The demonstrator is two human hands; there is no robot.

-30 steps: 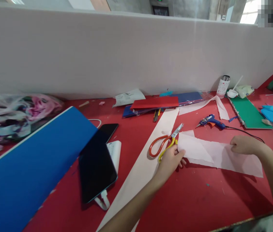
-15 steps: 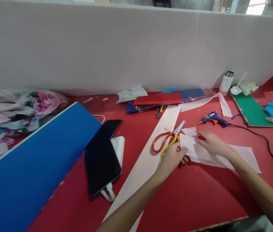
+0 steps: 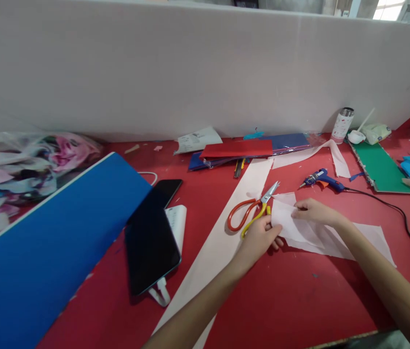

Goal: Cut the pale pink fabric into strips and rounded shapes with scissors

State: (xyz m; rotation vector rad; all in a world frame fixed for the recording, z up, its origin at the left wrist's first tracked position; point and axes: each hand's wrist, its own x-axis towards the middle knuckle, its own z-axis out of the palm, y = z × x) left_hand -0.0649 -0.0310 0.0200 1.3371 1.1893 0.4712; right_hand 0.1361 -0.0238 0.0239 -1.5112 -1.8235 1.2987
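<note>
A pale pink sheet (image 3: 336, 237) lies on the red table (image 3: 292, 300), folded over at its left end. My left hand (image 3: 258, 240) pinches that folded left edge, close beside the scissors (image 3: 250, 213) with their orange and yellow handles. My right hand (image 3: 314, 212) has its fingers closed on the upper edge of the fold. A long pink strip (image 3: 227, 237) runs diagonally under the scissors.
A blue glue gun (image 3: 321, 179) with a black cord lies behind the sheet. Left are a dark phone (image 3: 152, 242) on a white charger and a large blue board (image 3: 45, 242). Red and blue sheets (image 3: 237, 150), a green board (image 3: 379, 167) and a can (image 3: 343, 125) line the back wall.
My right hand came from the sheet's right end to the fold at its left end. My left hand stayed on the left edge.
</note>
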